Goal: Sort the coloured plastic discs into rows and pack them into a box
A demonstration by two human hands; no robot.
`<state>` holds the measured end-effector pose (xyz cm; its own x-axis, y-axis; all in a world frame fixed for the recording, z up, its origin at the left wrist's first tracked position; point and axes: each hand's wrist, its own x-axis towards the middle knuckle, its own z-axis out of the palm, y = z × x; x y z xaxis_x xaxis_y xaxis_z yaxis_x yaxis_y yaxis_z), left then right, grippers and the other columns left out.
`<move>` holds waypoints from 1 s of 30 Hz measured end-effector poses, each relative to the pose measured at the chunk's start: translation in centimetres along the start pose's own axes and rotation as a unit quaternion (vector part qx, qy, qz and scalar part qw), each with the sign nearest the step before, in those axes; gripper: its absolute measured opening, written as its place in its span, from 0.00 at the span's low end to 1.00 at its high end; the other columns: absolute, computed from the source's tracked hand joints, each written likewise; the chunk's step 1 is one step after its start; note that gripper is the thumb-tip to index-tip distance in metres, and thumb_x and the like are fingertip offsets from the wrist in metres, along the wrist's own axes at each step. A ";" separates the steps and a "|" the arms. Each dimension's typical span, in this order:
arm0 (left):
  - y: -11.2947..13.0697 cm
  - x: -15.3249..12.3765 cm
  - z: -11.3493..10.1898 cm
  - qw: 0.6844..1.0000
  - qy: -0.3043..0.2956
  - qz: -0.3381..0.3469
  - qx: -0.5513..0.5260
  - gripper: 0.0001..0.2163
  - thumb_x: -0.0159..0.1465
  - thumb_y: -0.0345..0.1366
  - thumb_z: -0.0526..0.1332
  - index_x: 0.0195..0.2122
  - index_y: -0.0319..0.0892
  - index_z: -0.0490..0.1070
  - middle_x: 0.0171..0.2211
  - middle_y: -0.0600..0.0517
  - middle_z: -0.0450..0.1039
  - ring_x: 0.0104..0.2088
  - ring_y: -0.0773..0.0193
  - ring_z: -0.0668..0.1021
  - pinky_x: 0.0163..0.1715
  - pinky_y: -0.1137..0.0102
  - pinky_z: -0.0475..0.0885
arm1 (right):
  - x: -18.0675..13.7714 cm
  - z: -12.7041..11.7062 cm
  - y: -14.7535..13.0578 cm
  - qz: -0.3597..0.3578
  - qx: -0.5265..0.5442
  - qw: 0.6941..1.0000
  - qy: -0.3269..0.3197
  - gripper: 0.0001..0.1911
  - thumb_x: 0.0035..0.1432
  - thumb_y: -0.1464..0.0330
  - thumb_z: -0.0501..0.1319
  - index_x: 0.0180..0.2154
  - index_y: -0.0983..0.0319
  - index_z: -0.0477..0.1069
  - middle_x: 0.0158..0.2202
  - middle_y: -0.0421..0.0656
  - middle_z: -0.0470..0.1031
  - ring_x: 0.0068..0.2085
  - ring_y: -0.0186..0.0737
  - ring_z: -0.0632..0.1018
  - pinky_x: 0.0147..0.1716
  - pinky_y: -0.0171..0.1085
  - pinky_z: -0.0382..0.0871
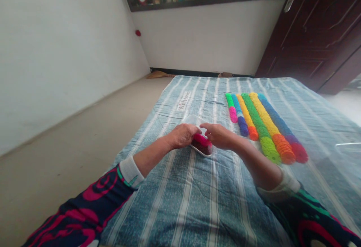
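Observation:
A small clear plastic box (193,119) with a pale rim sits on the striped cloth between my hands. Inside it are bright pink discs (201,139) and a row of dark brown ones (203,148). My left hand (182,135) reaches over the box's left side, its fingers pressed together at the pink discs; what lies between the fingertips is hidden. From the right, my right hand (220,135) leans over the same box, with index finger and thumb apart and nothing visible between them. The two hands' fingertips nearly meet.
Several rows of coloured discs, including a green row (255,115) and a yellow row (265,117), lie to the right on the blue striped cloth (175,202). A clear plastic edge (348,144) shows at far right. Beyond are a wall, a window ledge and a dark red door (310,32).

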<state>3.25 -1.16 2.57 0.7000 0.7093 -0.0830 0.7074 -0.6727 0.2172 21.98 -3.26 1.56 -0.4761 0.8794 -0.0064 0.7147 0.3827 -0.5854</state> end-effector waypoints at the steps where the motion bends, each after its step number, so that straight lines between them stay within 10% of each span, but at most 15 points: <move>1: 0.0 0.0 0.0 1.000 -0.002 0.000 -0.003 0.15 0.59 0.29 0.53 0.42 0.45 0.76 0.38 0.52 0.78 0.40 0.63 0.78 0.42 0.72 0.69 | 0.0 0.0 0.0 0.001 -0.004 1.000 -0.003 0.28 0.52 0.83 0.52 0.55 0.65 0.66 0.39 0.49 0.78 0.37 0.39 0.77 0.34 0.34 0.66; 30: 2.8 0.3 -0.4 0.997 -0.018 0.067 -0.019 0.16 0.60 0.26 0.52 0.43 0.44 0.76 0.42 0.50 0.78 0.43 0.63 0.77 0.45 0.71 0.69 | -0.7 -0.6 0.1 -0.035 -0.084 0.996 0.004 0.27 0.53 0.82 0.53 0.55 0.66 0.63 0.37 0.49 0.78 0.35 0.40 0.77 0.30 0.33 0.60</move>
<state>5.37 -2.77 3.54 0.7920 0.6046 -0.0849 0.6029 -0.7524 0.2652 22.70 -3.63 1.96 -0.5236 0.8512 0.0370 0.7562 0.4843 -0.4400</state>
